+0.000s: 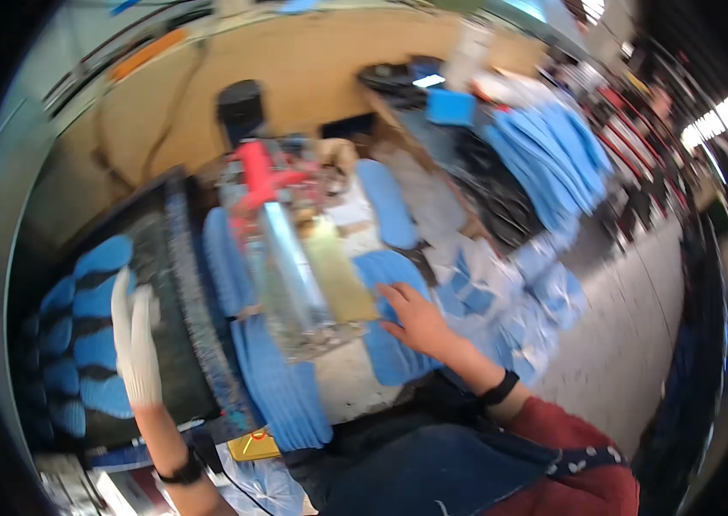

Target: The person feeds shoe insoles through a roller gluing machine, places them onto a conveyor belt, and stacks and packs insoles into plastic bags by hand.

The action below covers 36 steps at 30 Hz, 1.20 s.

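Observation:
My left hand [134,344], in a white glove, reaches over the dark belt-like surface [177,344] with fingers stretched out. It is nearest the blue shoe insoles [99,348] laid there in rows; whether it touches one I cannot tell. My bare right hand [420,325] is open, thumb apart from fingers, over or against a stack of blue insoles [394,357]. Between my hands stands a blurred device with a red handle [258,176], a shiny metal bar [293,262] and a yellowish plate [338,271]. More blue insoles [278,378] lie in a long row before it.
Behind the device is a black cylinder [242,107]. A blue insole [387,205] lies farther back. To the right, a pile of long blue pieces [549,163] rests near black plastic [497,185]. Clear bags with blue pieces [510,301] sit above the tiled floor [613,318].

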Available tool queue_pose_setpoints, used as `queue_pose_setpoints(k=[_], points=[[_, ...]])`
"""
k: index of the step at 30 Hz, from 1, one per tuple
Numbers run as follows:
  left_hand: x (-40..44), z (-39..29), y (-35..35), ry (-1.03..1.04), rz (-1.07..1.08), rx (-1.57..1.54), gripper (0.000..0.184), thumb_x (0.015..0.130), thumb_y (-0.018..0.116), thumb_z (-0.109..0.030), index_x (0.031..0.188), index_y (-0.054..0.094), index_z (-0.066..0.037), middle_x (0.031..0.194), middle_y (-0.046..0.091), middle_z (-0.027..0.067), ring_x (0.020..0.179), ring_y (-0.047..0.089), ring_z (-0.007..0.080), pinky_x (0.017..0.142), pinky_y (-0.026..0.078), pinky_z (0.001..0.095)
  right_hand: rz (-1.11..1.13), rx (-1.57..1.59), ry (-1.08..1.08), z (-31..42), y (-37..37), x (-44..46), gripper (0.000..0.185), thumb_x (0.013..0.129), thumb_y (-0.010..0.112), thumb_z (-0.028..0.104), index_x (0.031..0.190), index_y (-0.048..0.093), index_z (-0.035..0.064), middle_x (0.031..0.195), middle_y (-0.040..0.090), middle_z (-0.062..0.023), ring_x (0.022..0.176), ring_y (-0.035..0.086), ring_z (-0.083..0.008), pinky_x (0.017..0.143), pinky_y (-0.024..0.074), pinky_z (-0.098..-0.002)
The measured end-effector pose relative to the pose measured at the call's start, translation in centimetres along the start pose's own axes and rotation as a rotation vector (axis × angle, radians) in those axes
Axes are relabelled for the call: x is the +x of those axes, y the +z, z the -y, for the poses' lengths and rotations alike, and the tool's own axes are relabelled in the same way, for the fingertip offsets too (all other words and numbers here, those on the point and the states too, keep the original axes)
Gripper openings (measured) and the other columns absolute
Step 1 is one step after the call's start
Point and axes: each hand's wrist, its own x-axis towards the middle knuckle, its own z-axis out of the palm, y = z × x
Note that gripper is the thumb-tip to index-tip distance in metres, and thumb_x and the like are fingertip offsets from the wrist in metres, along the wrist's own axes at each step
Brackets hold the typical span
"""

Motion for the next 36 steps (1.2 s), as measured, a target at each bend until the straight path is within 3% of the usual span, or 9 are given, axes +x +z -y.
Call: queue_pose_setpoints(k=[3, 7, 10, 17, 19, 24, 27, 33, 36], points=[[-6.7, 2.1, 2.0, 0.034, 0.078, 0.230, 0.047, 0.095, 0.047, -0.009, 0.141, 0.041, -0.002, 0.114, 0.058, 0.0123, 0.104, 0.054, 0.0202, 0.095, 0.041, 0.0311, 0.109, -0.013, 0.032, -2.0, -4.4, -2.4, 0.017, 0.081, 0.069, 0.021, 0.086, 0.066, 0.0054, 0.081, 0.065, -0.0116, 0.078, 0.063, -0.0346, 0.066, 0.0503, -0.0423], [-11.4, 5.7, 5.0, 0.108, -0.089, 0.522, 0.044, 0.094, 0.049, -0.011, 0.137, 0.046, -0.002, 0.125, 0.056, 0.0177, 0.112, 0.057, 0.0305, 0.096, 0.043, 0.0367, 0.113, -0.190, 0.315, -5.1, -8.2, -7.8, 0.029, 0.086, 0.063, 0.034, 0.072, 0.066, 0.0091, 0.071, 0.065, -0.0129, 0.067, 0.063, -0.0355, 0.058, 0.0486, -0.0447], [-12.0, 6.4, 5.7, 0.150, -0.145, 0.694, 0.045, 0.092, 0.050, -0.013, 0.136, 0.047, -0.001, 0.129, 0.053, 0.0191, 0.117, 0.053, 0.0341, 0.098, 0.042, 0.0397, 0.267, -0.231, 0.625, -10.0, -8.8, -13.2, 0.028, 0.087, 0.062, 0.035, 0.082, 0.070, 0.0087, 0.080, 0.068, -0.0150, 0.074, 0.064, -0.0360, 0.063, 0.0497, -0.0446], [-11.5, 7.6, 6.0, 0.143, -0.184, 0.865, 0.050, 0.092, 0.051, -0.016, 0.138, 0.043, 0.000, 0.137, 0.046, 0.0196, 0.125, 0.046, 0.0347, 0.104, 0.038, 0.0429, 0.086, 0.026, 0.791, -22.0, -3.4, -23.8, 0.023, 0.092, 0.054, 0.021, 0.096, 0.067, 0.0030, 0.081, 0.068, -0.0173, 0.074, 0.067, -0.0326, 0.067, 0.0514, -0.0403], [-11.3, 8.1, 5.8, 0.168, -0.161, 0.921, 0.050, 0.093, 0.052, -0.018, 0.139, 0.043, -0.001, 0.137, 0.046, 0.0195, 0.125, 0.046, 0.0344, 0.105, 0.038, 0.0426, -0.080, 0.105, 0.817, -26.2, -0.5, -24.5, 0.022, 0.093, 0.053, 0.018, 0.099, 0.066, 0.0025, 0.079, 0.068, -0.0168, 0.075, 0.068, -0.0318, 0.068, 0.0515, -0.0409], [-11.2, 8.1, 6.3, 0.088, -0.171, 1.020, 0.047, 0.096, 0.049, -0.025, 0.137, 0.045, -0.002, 0.135, 0.048, 0.0190, 0.125, 0.046, 0.0352, 0.104, 0.038, 0.0418, 0.055, -0.017, 0.960, -31.2, 2.6, -19.5, 0.019, 0.085, 0.054, 0.011, 0.094, 0.068, 0.0027, 0.097, 0.068, -0.0223, 0.091, 0.064, -0.0405, 0.080, 0.0522, -0.0444], [-11.2, 8.7, 6.0, 0.050, -0.196, 1.095, 0.050, 0.098, 0.046, -0.031, 0.138, 0.042, -0.001, 0.136, 0.048, 0.0188, 0.123, 0.048, 0.0349, 0.100, 0.041, 0.0412, 0.474, -0.236, 0.808, -35.8, 5.5, -17.4, 0.019, 0.082, 0.054, 0.009, 0.093, 0.069, 0.0041, 0.096, 0.068, -0.0219, 0.092, 0.065, -0.0400, 0.082, 0.0524, -0.0448], [-11.6, 7.0, 7.8, -0.095, -0.275, 1.122, 0.055, 0.099, 0.043, -0.039, 0.138, 0.042, 0.000, 0.138, 0.046, 0.0185, 0.120, 0.051, 0.0355, 0.096, 0.044, 0.0417, 0.070, -0.116, 0.997, -39.2, 5.1, -15.6, 0.016, 0.077, 0.054, 0.008, 0.083, 0.069, 0.0055, 0.088, 0.067, -0.0235, 0.090, 0.066, -0.0375, 0.079, 0.0512, -0.0455], [-11.8, 4.1, 10.6, -0.356, -0.275, 1.219, 0.053, 0.099, 0.042, -0.039, 0.137, 0.044, -0.003, 0.140, 0.046, 0.0168, 0.117, 0.054, 0.0371, 0.092, 0.046, 0.0427, 0.458, -0.228, 0.789, -40.7, 4.1, -15.0, 0.015, 0.078, 0.055, 0.007, 0.082, 0.069, 0.0070, 0.091, 0.068, -0.0203, 0.089, 0.065, -0.0359, 0.078, 0.0514, -0.0425]])
